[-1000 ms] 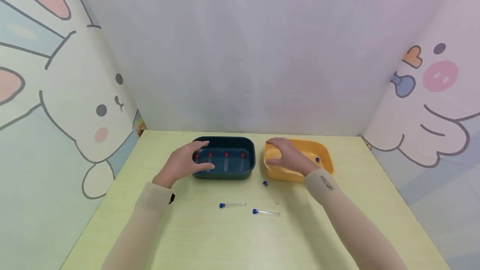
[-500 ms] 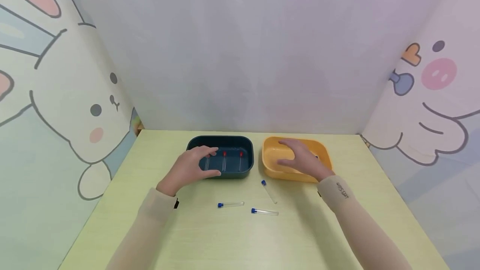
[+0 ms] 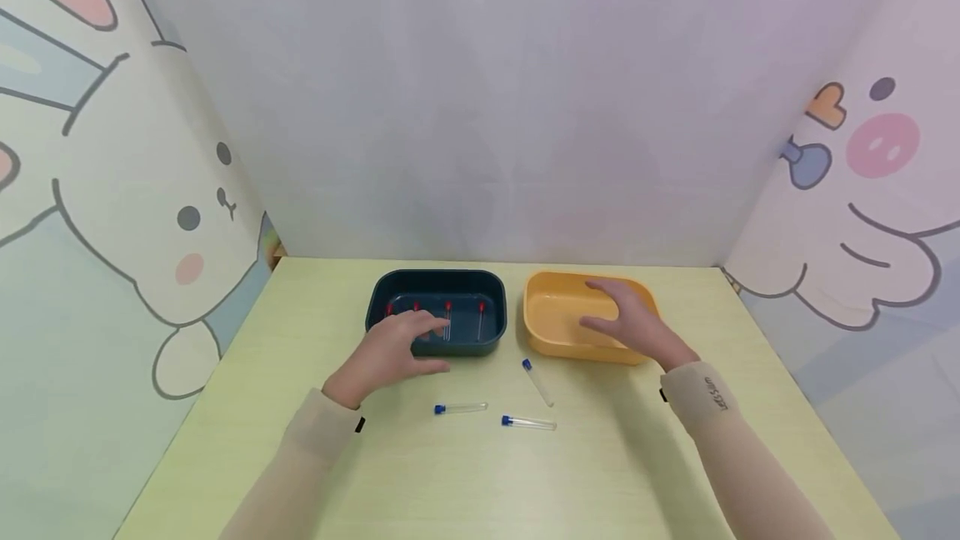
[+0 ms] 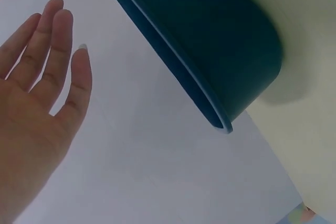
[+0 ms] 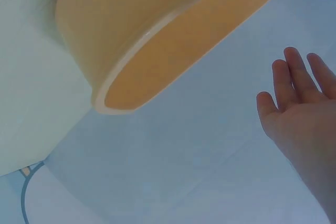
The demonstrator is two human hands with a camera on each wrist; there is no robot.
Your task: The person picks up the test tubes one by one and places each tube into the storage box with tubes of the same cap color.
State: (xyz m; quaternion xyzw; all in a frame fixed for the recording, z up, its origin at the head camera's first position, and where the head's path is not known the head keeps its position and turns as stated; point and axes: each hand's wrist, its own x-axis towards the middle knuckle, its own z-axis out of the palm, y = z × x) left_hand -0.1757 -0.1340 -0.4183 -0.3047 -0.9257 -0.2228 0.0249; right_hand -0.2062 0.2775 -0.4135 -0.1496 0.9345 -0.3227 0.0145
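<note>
My left hand (image 3: pixel 390 350) hovers at the near left part of a dark blue bin (image 3: pixel 491 346), its fingers spread and holding nothing. Inside that bin lie several clear tubes with red caps (image 3: pixel 482 307). Over the near right side of a yellow bin (image 3: pixel 551 348) hangs my right hand (image 3: pixel 630 322), also free of any object. In the left wrist view the left palm (image 4: pixel 31 114) is apart from the blue bin's wall (image 4: pixel 220 40). The right wrist view shows the right palm (image 5: pixel 310 124) away from the yellow bin's rim (image 5: pixel 121 77).
Three clear tubes with blue caps lie in front of the bins: a left tube (image 3: pixel 461 408), a right tube (image 3: pixel 530 422) and a slanted tube (image 3: pixel 538 383). They lie on a pale yellow table (image 3: pixel 465 490). Printed curtains (image 3: pixel 480 107) surround its back and sides.
Both hands have moved right and slightly nearer in the head view, the right one across the yellow bin. A blue cap seen earlier in that bin is now hidden behind the right hand.
</note>
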